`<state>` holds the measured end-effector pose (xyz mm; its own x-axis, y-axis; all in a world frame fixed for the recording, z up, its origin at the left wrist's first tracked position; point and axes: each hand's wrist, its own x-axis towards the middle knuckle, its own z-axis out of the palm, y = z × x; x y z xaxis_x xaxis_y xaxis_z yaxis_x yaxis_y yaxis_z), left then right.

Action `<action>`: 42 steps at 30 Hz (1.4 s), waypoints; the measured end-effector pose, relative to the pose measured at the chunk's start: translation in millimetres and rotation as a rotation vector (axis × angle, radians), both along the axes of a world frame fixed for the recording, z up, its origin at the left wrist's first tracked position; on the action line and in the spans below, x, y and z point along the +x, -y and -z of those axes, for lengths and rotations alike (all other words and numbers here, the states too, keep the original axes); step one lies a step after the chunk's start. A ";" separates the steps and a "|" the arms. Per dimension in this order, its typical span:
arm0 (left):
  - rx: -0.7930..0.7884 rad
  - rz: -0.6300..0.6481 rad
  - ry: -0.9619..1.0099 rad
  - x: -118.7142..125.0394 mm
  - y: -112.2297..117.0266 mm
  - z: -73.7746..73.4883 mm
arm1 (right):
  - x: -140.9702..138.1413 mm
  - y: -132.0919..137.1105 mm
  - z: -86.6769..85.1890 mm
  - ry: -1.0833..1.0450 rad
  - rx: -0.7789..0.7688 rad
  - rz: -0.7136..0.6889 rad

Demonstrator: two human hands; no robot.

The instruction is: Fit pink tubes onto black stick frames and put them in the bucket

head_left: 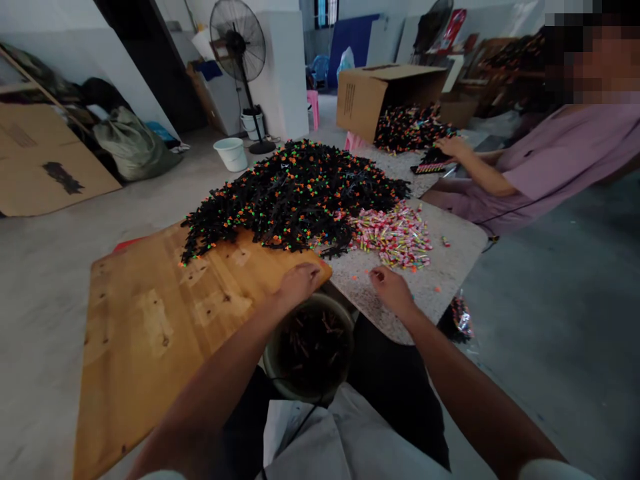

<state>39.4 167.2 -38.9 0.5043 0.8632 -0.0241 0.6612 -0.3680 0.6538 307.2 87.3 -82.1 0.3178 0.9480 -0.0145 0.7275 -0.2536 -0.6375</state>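
Observation:
My left hand [299, 280] is over the front corner of the wooden board, its fingers curled together; whatever may be in them is too small to make out. My right hand [393, 288] rests low over the speckled tabletop [360, 267], thumb and fingers pinched; I cannot make out anything between them. Just beyond it lies a heap of small pink, white and yellow cylinders [393, 233]. Behind both hands rises a large pile of black plastic pieces [295, 193] with orange and green tips. Below, between my knees, a bucket [273, 367] holds dark slender pieces.
The wooden board [135, 347] extends left. At right a co-worker in a pink shirt [565, 153] handles black pieces beside a tipped cardboard box [357, 107]. A standing fan [240, 47] and white bucket [231, 155] are behind. A plastic bag [463, 317] lies below the table's right edge.

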 end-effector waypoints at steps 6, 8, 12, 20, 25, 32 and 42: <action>0.308 0.081 -0.361 89.5 -60.5 16.1 | 43.1 -36.9 0.8 0.364 -0.239 0.121; 0.304 0.103 -0.393 104.5 -71.7 23.5 | 42.3 -37.9 4.4 0.326 -0.185 0.083; 0.302 0.127 -0.397 108.3 -83.4 35.5 | 38.2 -35.7 5.7 0.180 -0.085 0.022; 0.385 0.204 -0.063 75.7 -58.5 32.7 | 2.7 -12.3 -19.4 -0.809 0.248 -0.011; 0.254 0.169 0.260 56.9 -1.6 -0.1 | -27.1 8.0 -48.9 -1.160 0.336 -0.089; 0.204 0.155 0.393 34.1 46.8 -30.5 | -50.6 22.8 -61.3 -1.172 0.334 -0.213; 0.160 0.144 0.410 20.9 59.0 -41.9 | -60.9 36.7 -77.4 -0.918 0.364 -0.262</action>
